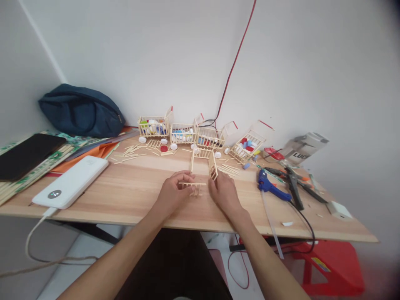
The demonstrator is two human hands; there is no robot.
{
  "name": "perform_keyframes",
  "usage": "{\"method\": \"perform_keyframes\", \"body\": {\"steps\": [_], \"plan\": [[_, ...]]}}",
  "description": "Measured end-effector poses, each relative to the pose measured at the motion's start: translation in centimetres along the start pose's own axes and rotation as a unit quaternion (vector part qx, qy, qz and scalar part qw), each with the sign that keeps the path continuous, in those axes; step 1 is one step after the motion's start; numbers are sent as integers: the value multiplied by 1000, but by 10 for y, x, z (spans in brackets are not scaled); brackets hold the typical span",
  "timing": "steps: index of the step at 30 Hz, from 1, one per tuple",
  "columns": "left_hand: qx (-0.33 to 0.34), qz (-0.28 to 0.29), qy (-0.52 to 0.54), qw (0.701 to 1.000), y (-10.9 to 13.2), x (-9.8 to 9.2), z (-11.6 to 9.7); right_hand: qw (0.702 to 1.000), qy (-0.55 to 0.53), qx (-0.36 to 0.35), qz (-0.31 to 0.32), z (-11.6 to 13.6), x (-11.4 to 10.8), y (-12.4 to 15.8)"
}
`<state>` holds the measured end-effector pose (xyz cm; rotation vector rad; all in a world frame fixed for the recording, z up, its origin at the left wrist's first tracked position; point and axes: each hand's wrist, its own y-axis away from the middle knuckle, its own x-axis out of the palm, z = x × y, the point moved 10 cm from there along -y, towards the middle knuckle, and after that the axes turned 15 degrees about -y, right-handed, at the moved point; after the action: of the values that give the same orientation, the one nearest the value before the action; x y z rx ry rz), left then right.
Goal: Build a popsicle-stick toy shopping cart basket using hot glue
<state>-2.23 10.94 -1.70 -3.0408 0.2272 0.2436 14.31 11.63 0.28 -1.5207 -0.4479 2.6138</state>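
Note:
My left hand [177,189] pinches a small slatted panel of wooden sticks [196,188] just above the table [137,183]. At the right, my right hand [225,192] has its fingers closed around the near end of a three-sided stick frame [213,166]. That frame stands on the table with its near side open, facing the panel. Behind it is a row of miniature stick shopping carts: one at the left [153,127], two in the middle, and a tilted one [248,146] at the right. Bottle caps fill the carts.
Loose sticks [131,154] lie left of the frame. A blue glue gun [271,187], black pliers [293,187] and a carton [308,148] are at the right. A white power bank [73,179], dark phone [28,156] and blue bag [83,110] occupy the left.

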Motion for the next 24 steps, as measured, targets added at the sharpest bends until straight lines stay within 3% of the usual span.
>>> {"method": "perform_keyframes", "body": {"steps": [14, 24], "plan": [[11, -12, -52, 999, 0, -7, 1, 1000, -16, 9, -5, -8, 2, 0], [2, -2, -29, 1000, 1, -7, 0, 998, -66, 14, -18, -14, 0, 2]]}}
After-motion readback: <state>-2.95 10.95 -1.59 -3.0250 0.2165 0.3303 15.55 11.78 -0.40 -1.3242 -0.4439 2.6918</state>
